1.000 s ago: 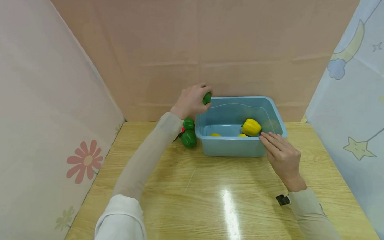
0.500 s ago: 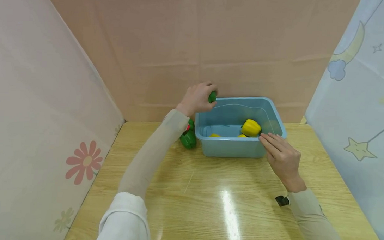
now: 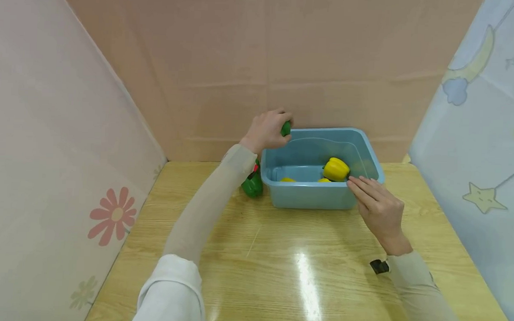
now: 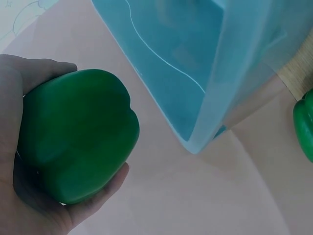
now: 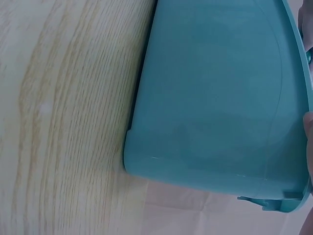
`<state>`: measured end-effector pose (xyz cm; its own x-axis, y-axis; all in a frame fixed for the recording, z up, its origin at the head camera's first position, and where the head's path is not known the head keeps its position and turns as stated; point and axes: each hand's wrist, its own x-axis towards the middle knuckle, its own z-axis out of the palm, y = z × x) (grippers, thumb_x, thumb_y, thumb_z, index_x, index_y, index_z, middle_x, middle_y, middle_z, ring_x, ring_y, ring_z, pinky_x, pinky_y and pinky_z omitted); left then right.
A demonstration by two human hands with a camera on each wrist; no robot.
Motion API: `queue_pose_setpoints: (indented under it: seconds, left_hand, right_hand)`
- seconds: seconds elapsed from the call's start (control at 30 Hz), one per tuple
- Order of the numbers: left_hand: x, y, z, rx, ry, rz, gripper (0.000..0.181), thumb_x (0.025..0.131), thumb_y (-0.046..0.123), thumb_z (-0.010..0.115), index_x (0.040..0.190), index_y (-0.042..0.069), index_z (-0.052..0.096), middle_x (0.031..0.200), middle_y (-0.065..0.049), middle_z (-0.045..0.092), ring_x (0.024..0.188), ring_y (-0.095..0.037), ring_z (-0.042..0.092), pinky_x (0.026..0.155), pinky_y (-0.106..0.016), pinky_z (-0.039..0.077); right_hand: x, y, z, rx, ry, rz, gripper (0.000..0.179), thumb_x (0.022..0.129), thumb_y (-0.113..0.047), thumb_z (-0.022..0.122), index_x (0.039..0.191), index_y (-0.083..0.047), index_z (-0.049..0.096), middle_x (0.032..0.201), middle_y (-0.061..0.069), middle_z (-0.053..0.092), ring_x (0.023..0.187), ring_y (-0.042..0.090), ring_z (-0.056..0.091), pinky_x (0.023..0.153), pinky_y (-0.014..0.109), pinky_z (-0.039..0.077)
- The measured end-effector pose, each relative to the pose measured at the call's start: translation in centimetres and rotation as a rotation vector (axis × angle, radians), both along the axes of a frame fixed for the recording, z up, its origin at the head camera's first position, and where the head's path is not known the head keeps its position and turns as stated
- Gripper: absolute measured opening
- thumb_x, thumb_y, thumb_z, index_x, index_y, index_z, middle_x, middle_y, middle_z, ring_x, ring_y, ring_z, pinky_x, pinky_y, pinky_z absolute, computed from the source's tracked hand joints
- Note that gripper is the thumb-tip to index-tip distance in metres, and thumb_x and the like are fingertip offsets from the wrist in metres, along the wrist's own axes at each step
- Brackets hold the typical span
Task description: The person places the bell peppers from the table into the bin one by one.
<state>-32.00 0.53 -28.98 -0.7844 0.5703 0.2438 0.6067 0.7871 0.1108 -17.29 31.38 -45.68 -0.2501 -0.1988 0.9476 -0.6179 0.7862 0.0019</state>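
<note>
My left hand (image 3: 266,130) grips a green bell pepper (image 4: 80,134), fingers and thumb wrapped round its sides. It is held up at the bin's back left corner, near the rim. Straight fingers of my right hand (image 3: 378,207) rest on the front rim of the blue plastic bin (image 3: 311,196), near its right corner. Inside the bin lies a yellow bell pepper (image 3: 336,169). Two more bits of yellow show low behind the front wall, mostly hidden by it. Against the bin's left side, another green bell pepper (image 3: 253,186) lies on the table, partly behind my left sleeve.
The bin stands on a wooden table (image 3: 236,254), near a pinkish-tan cloth backdrop (image 3: 209,74). Patterned cloth panels rise at the left and right sides. A small black device (image 3: 379,267) sits at my right wrist.
My left hand has moved a little to the right with the green bell pepper, then slowed. My left sleeve now covers more of the green peppers beside the bin. The right hand stays put.
</note>
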Motion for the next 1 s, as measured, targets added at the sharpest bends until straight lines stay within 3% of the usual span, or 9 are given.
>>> queue_pose_setpoints:
  seconds: [0.13, 0.33, 0.5, 0.63, 0.77, 1.0]
  left_hand:
    - [-0.1, 0.2, -0.1, 0.000, 0.005, -0.001, 0.025, 0.100, 0.033, 0.069, 0.122, 0.021, 0.069, 0.129, -0.001, 0.064, 0.100, -0.022, 0.064, 0.079, -0.041, 0.058]
    - [-0.2, 0.9, -0.4, -0.008, 0.001, -0.008, 0.027, 0.099, 0.033, 0.068, 0.123, 0.022, 0.068, 0.131, 0.000, 0.064, 0.100, -0.022, 0.063, 0.077, -0.042, 0.059]
    - [-0.1, 1.7, -0.8, -0.016, -0.004, -0.021, 0.027, 0.099, 0.035, 0.067, 0.123, 0.023, 0.068, 0.132, 0.001, 0.063, 0.099, -0.021, 0.062, 0.077, -0.042, 0.059]
    - [0.0, 2.2, -1.0, -0.011, -0.006, -0.028, 0.027, 0.100, 0.035, 0.068, 0.124, 0.022, 0.068, 0.133, 0.001, 0.063, 0.099, -0.021, 0.063, 0.079, -0.041, 0.059]
    - [0.0, 2.7, -1.1, -0.013, -0.010, -0.039, 0.028, 0.100, 0.035, 0.068, 0.125, 0.022, 0.068, 0.135, 0.000, 0.063, 0.099, -0.022, 0.062, 0.078, -0.041, 0.059]
    - [-0.2, 3.5, -1.5, -0.045, -0.008, -0.038, 0.030, 0.099, 0.037, 0.068, 0.126, 0.025, 0.067, 0.135, 0.001, 0.062, 0.103, -0.023, 0.063, 0.078, -0.043, 0.058]
  right_hand:
    - [0.0, -0.1, 0.2, 0.012, -0.016, 0.011, 0.036, 0.086, 0.011, 0.078, 0.118, -0.008, 0.083, 0.114, 0.009, 0.082, 0.098, 0.037, 0.079, 0.106, 0.043, 0.057]
    - [0.0, -0.3, 0.3, 0.007, -0.011, 0.015, 0.044, 0.083, 0.011, 0.080, 0.120, -0.012, 0.083, 0.114, 0.008, 0.082, 0.096, 0.036, 0.080, 0.098, 0.047, 0.060]
    - [0.1, -0.4, 0.2, -0.009, -0.021, 0.011, 0.043, 0.082, 0.010, 0.082, 0.119, -0.011, 0.083, 0.114, 0.007, 0.082, 0.096, 0.036, 0.080, 0.092, 0.052, 0.061]
    - [0.2, -0.6, 0.2, -0.017, -0.022, 0.018, 0.038, 0.085, 0.007, 0.081, 0.118, -0.011, 0.083, 0.114, 0.007, 0.082, 0.095, 0.036, 0.080, 0.081, 0.060, 0.060]
    - [0.2, -0.5, 0.2, -0.015, -0.018, 0.018, 0.033, 0.088, 0.003, 0.080, 0.118, -0.010, 0.083, 0.114, 0.007, 0.082, 0.095, 0.036, 0.080, 0.079, 0.062, 0.059]
    - [0.1, -0.7, 0.1, -0.024, -0.007, 0.017, 0.044, 0.078, 0.011, 0.084, 0.116, -0.010, 0.084, 0.113, 0.007, 0.082, 0.094, 0.036, 0.080, 0.079, 0.059, 0.060]
